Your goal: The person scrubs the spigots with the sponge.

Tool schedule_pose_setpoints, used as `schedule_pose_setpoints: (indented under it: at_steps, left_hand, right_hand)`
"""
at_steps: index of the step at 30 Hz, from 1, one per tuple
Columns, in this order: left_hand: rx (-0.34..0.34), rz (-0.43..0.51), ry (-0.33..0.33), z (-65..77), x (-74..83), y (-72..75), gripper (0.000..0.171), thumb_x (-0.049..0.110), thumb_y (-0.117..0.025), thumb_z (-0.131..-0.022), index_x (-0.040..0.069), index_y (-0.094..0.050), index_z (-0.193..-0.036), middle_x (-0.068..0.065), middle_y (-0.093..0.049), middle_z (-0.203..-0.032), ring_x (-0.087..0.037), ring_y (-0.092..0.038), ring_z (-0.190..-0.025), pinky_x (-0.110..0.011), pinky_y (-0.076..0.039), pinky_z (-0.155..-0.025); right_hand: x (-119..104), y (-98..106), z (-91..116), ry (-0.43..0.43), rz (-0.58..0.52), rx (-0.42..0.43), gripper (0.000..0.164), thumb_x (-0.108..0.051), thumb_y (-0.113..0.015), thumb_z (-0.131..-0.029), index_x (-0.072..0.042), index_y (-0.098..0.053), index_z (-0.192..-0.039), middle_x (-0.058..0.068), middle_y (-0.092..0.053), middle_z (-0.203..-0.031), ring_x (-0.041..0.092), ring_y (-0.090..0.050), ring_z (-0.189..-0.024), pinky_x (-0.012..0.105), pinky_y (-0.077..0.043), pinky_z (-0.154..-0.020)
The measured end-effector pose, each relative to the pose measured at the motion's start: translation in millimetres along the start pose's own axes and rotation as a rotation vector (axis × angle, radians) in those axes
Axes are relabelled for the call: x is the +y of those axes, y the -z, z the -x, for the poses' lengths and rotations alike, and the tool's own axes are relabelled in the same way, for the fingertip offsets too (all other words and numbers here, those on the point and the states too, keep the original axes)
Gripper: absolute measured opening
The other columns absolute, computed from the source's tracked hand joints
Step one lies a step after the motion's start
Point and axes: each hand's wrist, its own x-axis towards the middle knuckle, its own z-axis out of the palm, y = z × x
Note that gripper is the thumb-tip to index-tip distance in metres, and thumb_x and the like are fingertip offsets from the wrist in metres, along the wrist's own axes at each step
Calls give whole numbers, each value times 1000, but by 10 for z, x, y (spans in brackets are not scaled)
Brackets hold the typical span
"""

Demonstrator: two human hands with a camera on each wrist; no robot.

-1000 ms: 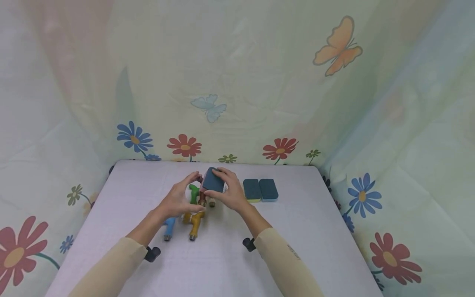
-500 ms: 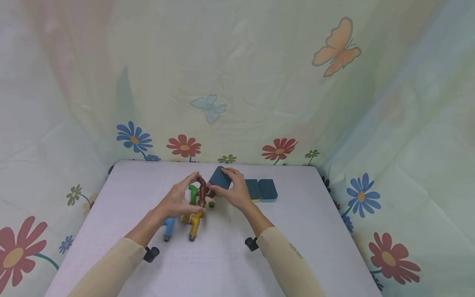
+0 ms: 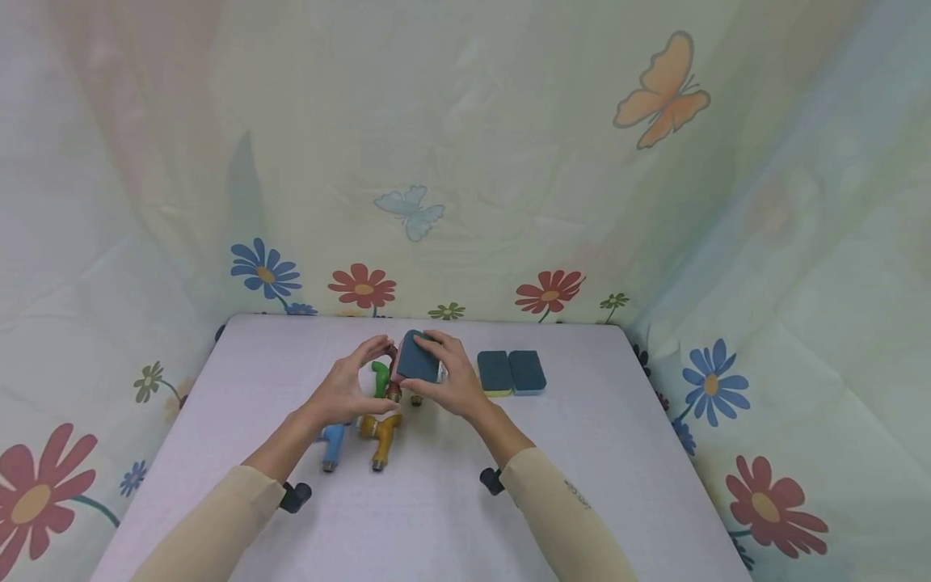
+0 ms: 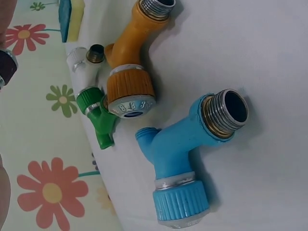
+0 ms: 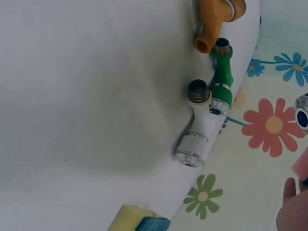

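Observation:
In the head view, my left hand [image 3: 336,394] holds a dark red-brown tap [image 3: 393,392] above the table, fingers at its top and thumb at its lower end. My right hand [image 3: 458,380] grips a scouring sponge [image 3: 418,360] with a dark blue-green top and pink foam, pressed up against the tap and hiding much of it. At the edge of the right wrist view, the tap's silvery end [image 5: 301,117] and the pink foam [image 5: 301,166] show. Below the hands lie a blue tap [image 4: 175,149], an orange tap [image 4: 130,53], a green tap [image 4: 102,120] and a white tap [image 5: 195,134].
Two more sponges, one with yellow foam [image 3: 494,373] and one with light blue foam [image 3: 527,373], lie side by side right of the hands. A white cloth covers the table [image 3: 567,477]. Flower-printed curtains [image 3: 465,162] enclose its back and sides.
My right hand drew the sponge off to the right, baring the brown tap, then brought it back left over it. The left hand has stayed nearly in place.

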Motion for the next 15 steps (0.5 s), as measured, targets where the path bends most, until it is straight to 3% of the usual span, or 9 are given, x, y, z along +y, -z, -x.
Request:
schedule_pose_setpoints:
  at_steps: [6,11,15]
  left_hand:
    - [-27,-12,18,16,21,-41,111,30,-96,-73,25,-30,-162,-4,-46,-163,-32,-36,-155,-75,-23,-120]
    - [-29,-17,37,26,27,-40,110,31,-96,-73,27,-31,-162,-1,-46,-163,-31,-37,-155,-74,-25,-120]
    - [-14,-8,54,28,5,-1,111,31,-96,-74,25,-30,-162,-3,-45,-164,-31,-37,-155,-74,-24,-120]
  right_hand:
    - [39,35,-57,-90,85,51,75,-44,-85,-86,-20,-56,-151,9,-46,-160,33,-41,-148,56,-50,-111]
    - [49,63,-65,-192,135,82,79,-60,-77,-86,-19,-57,-151,11,-50,-157,34,-44,-144,53,-52,-109]
    - [42,69,-15,-185,88,69,77,-62,-76,-87,-24,-55,-151,8,-48,-157,32,-43,-144,56,-52,-109]
